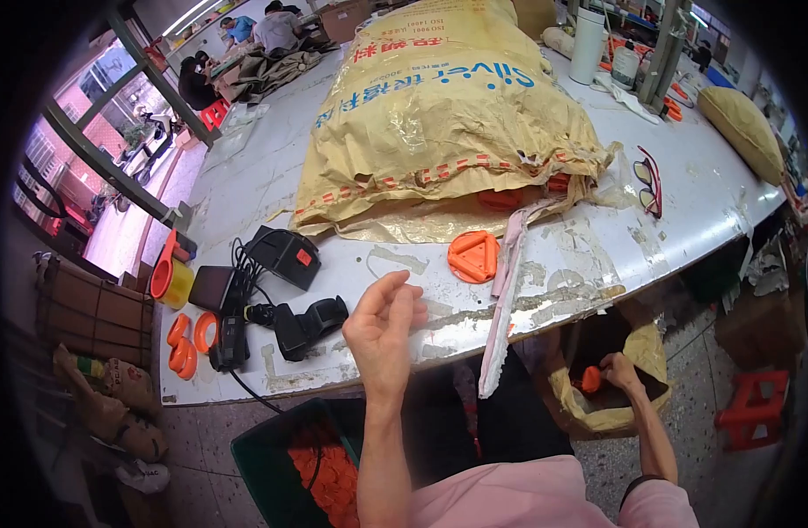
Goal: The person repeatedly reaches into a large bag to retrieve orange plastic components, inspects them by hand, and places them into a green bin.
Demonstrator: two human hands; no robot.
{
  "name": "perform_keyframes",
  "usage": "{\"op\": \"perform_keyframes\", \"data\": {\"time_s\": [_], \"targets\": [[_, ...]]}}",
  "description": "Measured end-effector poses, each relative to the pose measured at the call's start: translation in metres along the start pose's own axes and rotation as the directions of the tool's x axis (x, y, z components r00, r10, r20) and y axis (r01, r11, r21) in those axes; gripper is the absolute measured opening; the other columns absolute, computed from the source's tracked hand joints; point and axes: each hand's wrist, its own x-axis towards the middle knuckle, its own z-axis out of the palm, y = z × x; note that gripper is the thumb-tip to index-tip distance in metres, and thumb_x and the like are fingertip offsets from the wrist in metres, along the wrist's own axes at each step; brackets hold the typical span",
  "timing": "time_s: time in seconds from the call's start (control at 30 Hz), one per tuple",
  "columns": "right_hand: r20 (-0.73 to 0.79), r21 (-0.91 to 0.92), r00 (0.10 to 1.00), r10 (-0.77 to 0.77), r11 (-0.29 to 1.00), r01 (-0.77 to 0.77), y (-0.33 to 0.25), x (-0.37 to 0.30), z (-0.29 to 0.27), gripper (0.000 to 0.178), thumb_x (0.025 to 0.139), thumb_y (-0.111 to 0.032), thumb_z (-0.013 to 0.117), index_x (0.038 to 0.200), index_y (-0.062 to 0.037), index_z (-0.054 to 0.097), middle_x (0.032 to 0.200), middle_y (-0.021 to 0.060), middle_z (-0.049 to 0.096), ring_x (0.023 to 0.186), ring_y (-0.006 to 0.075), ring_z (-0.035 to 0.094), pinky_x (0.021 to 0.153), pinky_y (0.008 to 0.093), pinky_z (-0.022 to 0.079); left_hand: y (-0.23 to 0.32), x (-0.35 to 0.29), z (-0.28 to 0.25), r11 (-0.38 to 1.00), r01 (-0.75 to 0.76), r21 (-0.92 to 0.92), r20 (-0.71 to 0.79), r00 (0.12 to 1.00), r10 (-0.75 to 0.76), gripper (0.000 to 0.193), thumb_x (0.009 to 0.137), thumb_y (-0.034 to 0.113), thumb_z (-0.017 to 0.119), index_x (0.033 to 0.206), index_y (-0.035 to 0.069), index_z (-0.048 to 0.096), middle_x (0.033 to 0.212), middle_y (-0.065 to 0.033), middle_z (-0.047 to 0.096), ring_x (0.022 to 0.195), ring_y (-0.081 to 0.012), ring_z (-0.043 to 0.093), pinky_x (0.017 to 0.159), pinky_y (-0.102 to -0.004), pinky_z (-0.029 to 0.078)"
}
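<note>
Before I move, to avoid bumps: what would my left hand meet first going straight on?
Probably the near edge of the yellow sack; the orange disc looks right of that line. How high the left hand sits above the table is unclear.

Right hand's grip (621, 371) dips into an open yellow sack (648, 348) at an orange plastic part (591, 380).
Empty, fingers loosely curled, the left hand's grip (388, 324) hangs by the worktop (245, 189) edge near an orange disc (472, 257).

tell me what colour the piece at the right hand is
Orange: the piece at the right hand shows best in the head view, the only one.
</note>
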Motion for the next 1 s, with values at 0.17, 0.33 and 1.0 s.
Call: {"op": "perform_keyframes", "data": {"time_s": [0.17, 0.33, 1.0], "targets": [[0.107, 0.247, 0.928, -0.357, 0.913, 0.323, -0.147, -0.080, -0.075, 0.013, 0.080, -0.007, 0.064, 0.088, 0.0032, 0.067, 0.078, 0.0069, 0.067, 0.073, 0.0111, 0.061, 0.065, 0.0252, 0.049, 0.008, -0.010, 0.000, 0.999, 0.026, 0.045, -0.009, 1.000, -0.026, 0.024, 0.089, 0.004, 0.056, 0.110, -0.007, 0.059, 0.090, -0.0126, 0.065, 0.074, -0.0119, 0.061, 0.066, -0.0235, 0.052], [-0.005, 0.255, 0.498, -0.867, 0.480, 0.839, -0.287, -0.161, -0.113, 0.020, 0.078, -0.002, 0.068, 0.098, 0.0014, 0.065, 0.088, 0.0082, 0.067, 0.079, 0.0143, 0.064, 0.068, 0.0264, 0.050, 0.004, -0.006, -0.007, 0.999, 0.024, 0.043, -0.023, 0.999, -0.023, 0.024, 0.089, 0.004, 0.056, 0.110, -0.007, 0.059, 0.090, -0.0126, 0.065, 0.074, -0.0117, 0.061, 0.066, -0.0230, 0.052], [0.109, -0.088, 0.220, -0.969, 0.211, 0.973, -0.387, -0.091, -0.033, 0.047, 0.070, -0.016, 0.069, 0.114, -0.0066, 0.059, 0.104, 0.0101, 0.061, 0.101, 0.0265, 0.053, 0.085, 0.0393, 0.037, 0.004, 0.005, -0.002, 0.902, -0.058, 0.427, 0.025, 0.998, 0.052, 0.044, 0.070, -0.005, 0.067, 0.113, -0.006, 0.058, 0.103, -0.0148, 0.060, 0.067, -0.0124, 0.061, 0.057, -0.0242, 0.051]]}}
